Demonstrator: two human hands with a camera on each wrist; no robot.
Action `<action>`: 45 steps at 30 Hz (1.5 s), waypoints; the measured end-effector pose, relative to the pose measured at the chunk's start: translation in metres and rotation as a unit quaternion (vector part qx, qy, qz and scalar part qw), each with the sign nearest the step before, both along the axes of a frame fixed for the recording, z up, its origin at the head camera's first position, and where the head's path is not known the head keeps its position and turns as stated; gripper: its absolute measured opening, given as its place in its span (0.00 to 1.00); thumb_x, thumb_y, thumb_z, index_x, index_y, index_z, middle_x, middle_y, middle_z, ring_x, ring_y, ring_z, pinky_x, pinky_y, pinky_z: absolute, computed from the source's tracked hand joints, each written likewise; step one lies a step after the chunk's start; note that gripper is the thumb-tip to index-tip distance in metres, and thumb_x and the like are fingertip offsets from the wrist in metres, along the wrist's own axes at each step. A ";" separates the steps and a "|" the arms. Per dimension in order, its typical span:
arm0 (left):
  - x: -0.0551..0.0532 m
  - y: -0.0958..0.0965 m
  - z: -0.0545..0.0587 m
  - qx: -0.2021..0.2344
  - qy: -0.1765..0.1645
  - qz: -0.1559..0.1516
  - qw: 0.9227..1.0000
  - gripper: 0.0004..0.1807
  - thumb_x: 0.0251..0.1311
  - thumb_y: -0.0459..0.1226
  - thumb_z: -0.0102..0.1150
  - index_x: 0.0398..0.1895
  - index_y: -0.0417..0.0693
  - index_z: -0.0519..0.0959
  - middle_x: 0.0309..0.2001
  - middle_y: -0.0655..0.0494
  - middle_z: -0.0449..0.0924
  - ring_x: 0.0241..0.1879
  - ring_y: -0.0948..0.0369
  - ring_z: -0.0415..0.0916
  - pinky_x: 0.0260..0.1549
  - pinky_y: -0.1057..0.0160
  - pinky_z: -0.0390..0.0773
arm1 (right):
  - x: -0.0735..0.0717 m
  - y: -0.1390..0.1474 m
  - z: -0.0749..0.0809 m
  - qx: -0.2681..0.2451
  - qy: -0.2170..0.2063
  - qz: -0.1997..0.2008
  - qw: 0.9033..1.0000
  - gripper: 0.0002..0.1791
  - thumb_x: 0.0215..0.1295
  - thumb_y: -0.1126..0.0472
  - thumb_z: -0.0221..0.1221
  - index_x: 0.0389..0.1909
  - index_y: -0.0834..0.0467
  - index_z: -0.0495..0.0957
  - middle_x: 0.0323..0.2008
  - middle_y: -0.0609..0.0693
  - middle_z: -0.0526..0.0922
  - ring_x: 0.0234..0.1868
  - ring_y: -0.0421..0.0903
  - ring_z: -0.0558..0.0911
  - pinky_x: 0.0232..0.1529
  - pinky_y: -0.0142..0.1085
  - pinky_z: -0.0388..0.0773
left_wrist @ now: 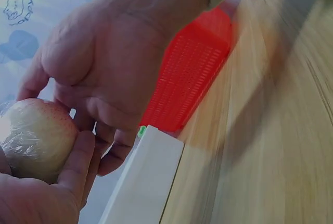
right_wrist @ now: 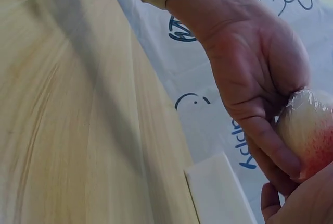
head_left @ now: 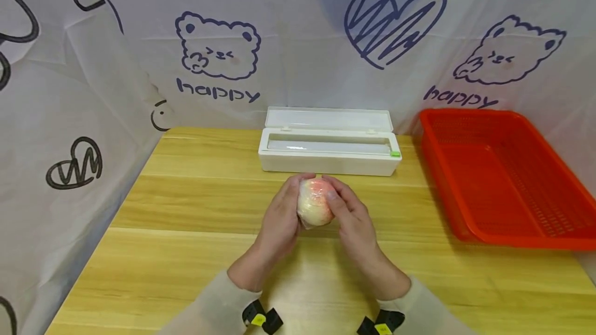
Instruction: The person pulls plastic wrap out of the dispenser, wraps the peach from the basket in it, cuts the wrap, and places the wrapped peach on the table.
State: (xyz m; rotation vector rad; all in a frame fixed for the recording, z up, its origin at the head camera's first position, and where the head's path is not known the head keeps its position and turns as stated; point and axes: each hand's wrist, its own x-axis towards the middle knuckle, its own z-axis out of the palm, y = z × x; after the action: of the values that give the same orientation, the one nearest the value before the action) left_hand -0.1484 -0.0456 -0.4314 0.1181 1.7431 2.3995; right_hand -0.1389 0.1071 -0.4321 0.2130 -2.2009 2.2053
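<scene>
A yellowish peach with a red blush (head_left: 314, 204), covered in clear cling film, is held between both hands over the table. My left hand (head_left: 281, 215) grips its left side, fingers curled round the far edge. On the other side my right hand (head_left: 357, 225) holds it, with the thumb on the front near the blush. In the left wrist view, shiny creases of film show on the peach (left_wrist: 41, 140). The right wrist view catches its red patch and wrinkled wrap. Just behind the hands stands a long white cling film box (head_left: 326, 164), its lid raised and a roll inside.
A red plastic basket (head_left: 507, 180) with perforated walls sits at the right of the wooden table (head_left: 186, 257). A green slider (head_left: 395, 153) marks the film box's right end. White cloth (head_left: 302, 40) with drawings hangs behind and to the left.
</scene>
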 end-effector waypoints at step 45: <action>-0.001 0.013 0.008 0.025 -0.093 0.009 0.995 0.25 0.78 0.49 0.41 0.53 0.37 0.78 0.40 0.53 0.81 0.35 0.61 0.83 0.32 0.57 0.89 | -0.008 -0.005 0.007 0.136 0.204 -0.040 0.969 0.14 0.77 0.59 0.56 0.56 0.58 0.85 0.53 0.54 0.88 0.54 0.49 0.85 0.58 0.35 0.79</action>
State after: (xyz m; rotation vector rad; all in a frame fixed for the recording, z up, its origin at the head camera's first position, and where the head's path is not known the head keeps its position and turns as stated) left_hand -0.1499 -0.0323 -0.4239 -0.1129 1.6089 2.3820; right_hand -0.1471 0.1026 -0.4250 0.5210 -2.2133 1.6284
